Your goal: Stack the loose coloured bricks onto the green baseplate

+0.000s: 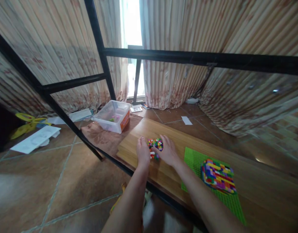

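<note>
A pile of small multicoloured toy bricks (155, 143) lies on the wooden tabletop (168, 127) between my two hands. Along the pile's left edge rests my left hand (143, 152), its fingers stretched out and curved round that side. My right hand (167, 151) covers the right edge, with the thumb spread away from the fingers and reaching over the bricks. Neither hand visibly grips a brick. To the right of my right forearm, a green baseplate (191, 157) carries a rounded, many-coloured brick build (219, 176).
Beyond the table's left end stands a clear plastic bin (110, 111) with a few pink and green pieces inside. Black metal bars (104, 64) cross in front of and beside me. Papers (37, 139) and a yellow object (29, 124) are at the left. Striped curtains hang behind.
</note>
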A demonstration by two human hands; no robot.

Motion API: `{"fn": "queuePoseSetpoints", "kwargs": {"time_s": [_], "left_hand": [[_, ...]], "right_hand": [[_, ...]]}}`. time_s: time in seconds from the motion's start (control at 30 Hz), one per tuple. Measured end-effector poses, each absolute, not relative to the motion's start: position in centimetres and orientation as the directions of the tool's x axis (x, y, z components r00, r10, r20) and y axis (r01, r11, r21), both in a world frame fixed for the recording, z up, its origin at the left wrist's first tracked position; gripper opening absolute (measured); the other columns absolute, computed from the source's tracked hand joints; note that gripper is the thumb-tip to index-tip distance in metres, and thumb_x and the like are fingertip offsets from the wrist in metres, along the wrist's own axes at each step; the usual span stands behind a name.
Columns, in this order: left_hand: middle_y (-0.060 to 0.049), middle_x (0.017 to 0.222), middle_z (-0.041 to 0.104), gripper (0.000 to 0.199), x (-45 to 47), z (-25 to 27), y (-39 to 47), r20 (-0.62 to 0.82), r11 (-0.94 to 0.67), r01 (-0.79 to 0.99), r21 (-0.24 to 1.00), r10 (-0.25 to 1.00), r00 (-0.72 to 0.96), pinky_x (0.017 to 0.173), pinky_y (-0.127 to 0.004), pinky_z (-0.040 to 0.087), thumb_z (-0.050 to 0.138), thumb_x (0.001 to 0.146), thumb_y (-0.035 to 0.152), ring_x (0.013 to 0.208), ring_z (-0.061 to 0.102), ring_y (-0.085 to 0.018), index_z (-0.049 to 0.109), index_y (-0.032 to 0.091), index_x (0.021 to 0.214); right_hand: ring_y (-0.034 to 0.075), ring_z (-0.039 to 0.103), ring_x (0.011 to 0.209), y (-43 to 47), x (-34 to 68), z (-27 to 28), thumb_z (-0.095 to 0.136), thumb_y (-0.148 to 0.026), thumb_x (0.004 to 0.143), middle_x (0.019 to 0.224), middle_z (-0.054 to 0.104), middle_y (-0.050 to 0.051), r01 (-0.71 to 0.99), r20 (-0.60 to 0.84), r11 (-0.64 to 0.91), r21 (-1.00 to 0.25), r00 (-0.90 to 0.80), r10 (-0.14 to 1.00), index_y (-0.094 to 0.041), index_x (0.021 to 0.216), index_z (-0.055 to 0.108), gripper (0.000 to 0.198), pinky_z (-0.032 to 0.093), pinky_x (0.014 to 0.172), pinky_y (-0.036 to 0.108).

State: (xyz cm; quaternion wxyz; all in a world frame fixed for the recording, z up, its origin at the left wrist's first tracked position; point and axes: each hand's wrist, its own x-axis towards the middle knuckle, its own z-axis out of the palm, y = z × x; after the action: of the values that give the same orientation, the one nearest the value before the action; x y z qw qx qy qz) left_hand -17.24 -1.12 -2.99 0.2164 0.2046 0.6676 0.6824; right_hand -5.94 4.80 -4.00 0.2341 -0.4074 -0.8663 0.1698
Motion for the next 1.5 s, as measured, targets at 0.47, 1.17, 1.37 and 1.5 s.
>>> {"fn": "queuePoseSetpoints", "kwargs": {"time_s": [0.47,1.17,1.37,1.5], "left_hand": [[-0.012,0.122,0.065,0.048,-16.7,-4.5,0.4,-0.060,-0.052,-0.120,0.991,0.633,-0.772,0.100,-0.036,0.046,0.034,0.096,0.049,0.116,0.061,-0.021,0.056,0.018,0.124],[-0.014,0.112,0.067,0.034,-14.4,-2.2,0.1,0.229,0.168,0.459,0.873,0.689,-0.688,0.101,-0.039,0.041,0.039,0.094,0.028,0.107,0.058,-0.024,0.064,0.011,0.110],[-0.014,0.108,0.067,0.030,-14.2,-2.1,0.2,0.248,0.186,0.501,0.845,0.694,-0.676,0.099,-0.039,0.042,0.042,0.092,0.026,0.104,0.058,-0.025,0.064,0.012,0.106],[-0.015,0.104,0.067,0.029,-14.3,-2.0,0.3,0.277,0.185,0.545,0.818,0.703,-0.655,0.097,-0.041,0.042,0.042,0.092,0.027,0.101,0.059,-0.025,0.065,0.012,0.102]], "right_hand": [[0.026,0.050,0.115,5.3,-7.9,-3.1,0.058,-0.032,0.086,0.123,0.060,0.012,0.466,0.291,0.785,-0.409,-0.748,0.596,-0.018,0.119,0.059,0.035,0.038,0.100,0.043],[0.024,0.049,0.098,5.1,-8.1,-2.8,0.038,-0.024,0.099,0.107,0.061,0.010,0.702,0.168,0.696,-0.151,-0.676,0.718,-0.020,0.105,0.058,0.022,0.035,0.081,0.035],[0.025,0.050,0.096,5.4,-8.0,-2.9,0.039,-0.026,0.099,0.105,0.061,0.011,0.722,0.159,0.674,-0.155,-0.655,0.739,-0.019,0.105,0.060,0.023,0.036,0.079,0.036],[0.025,0.051,0.095,5.3,-7.8,-2.8,0.040,-0.026,0.098,0.105,0.062,0.010,0.709,0.168,0.682,-0.178,-0.662,0.731,-0.020,0.107,0.061,0.023,0.037,0.079,0.036]]}}
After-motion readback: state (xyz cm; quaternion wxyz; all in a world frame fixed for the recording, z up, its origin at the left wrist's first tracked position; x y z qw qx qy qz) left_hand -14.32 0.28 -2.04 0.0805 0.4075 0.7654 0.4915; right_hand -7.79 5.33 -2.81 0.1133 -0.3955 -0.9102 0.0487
